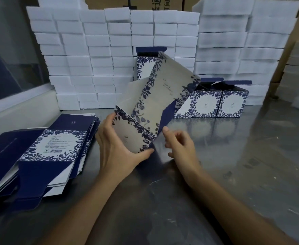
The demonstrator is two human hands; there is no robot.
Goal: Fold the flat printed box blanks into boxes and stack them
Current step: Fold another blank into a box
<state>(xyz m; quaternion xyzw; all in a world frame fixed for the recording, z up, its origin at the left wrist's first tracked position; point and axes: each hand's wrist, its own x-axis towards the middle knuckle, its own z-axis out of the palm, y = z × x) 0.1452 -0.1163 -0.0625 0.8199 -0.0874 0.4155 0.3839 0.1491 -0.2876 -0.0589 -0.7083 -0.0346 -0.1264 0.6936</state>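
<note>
Blank (152, 105) is held tilted above table (233, 174), mid-fold. L hand (116, 152) grips its near lower edge to steady it; R hand (180, 144), fingers loosely curled, pinches navy flap (166, 115), prob to fold it in. Done boxes (210, 103) wait behind; flat stack (39, 156) lies left for easy reach.

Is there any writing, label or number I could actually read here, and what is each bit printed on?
"通": large dark character on the cardboard carton at the top; its neighbours are cut off.
Top blank of the flat pile: barcode and fine print, too small to read.
Blank in the hands: short text lines, blurred.
Folded boxes at the back: small logo and caption, unreadable.
</note>
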